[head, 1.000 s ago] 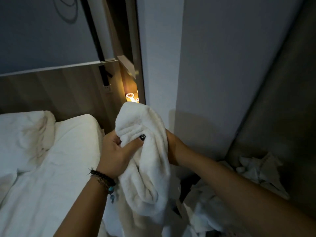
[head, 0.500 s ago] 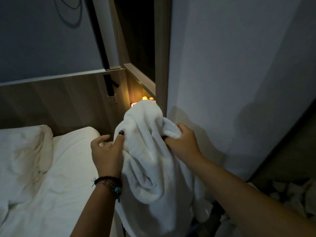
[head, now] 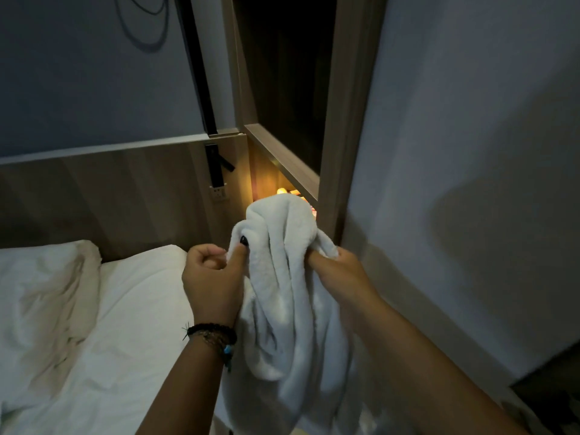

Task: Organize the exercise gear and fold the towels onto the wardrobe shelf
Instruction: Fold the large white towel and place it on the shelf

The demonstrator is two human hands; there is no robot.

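Observation:
A bunched white towel [head: 288, 296] hangs in front of me, held up by both hands. My left hand [head: 212, 281] pinches its upper left edge with the thumb, the other fingers curled. My right hand [head: 337, 271] grips the upper right edge in a fist. The towel's lower part drops out of view at the bottom. Just behind the towel stands a wooden wardrobe niche with a shelf [head: 282, 160] and a dark opening above it.
A bed with white sheets [head: 125, 324] and a rumpled pillow [head: 40, 293] lies at the left against a wooden headboard [head: 110, 196]. A warm light [head: 282, 191] glows under the shelf. A pale wall [head: 470, 152] fills the right side.
My view has swung up and left, showing more of the niche and hiding the crumpled cloths on the floor. My hands shifted their hold, spreading apart along the towel's top edge.

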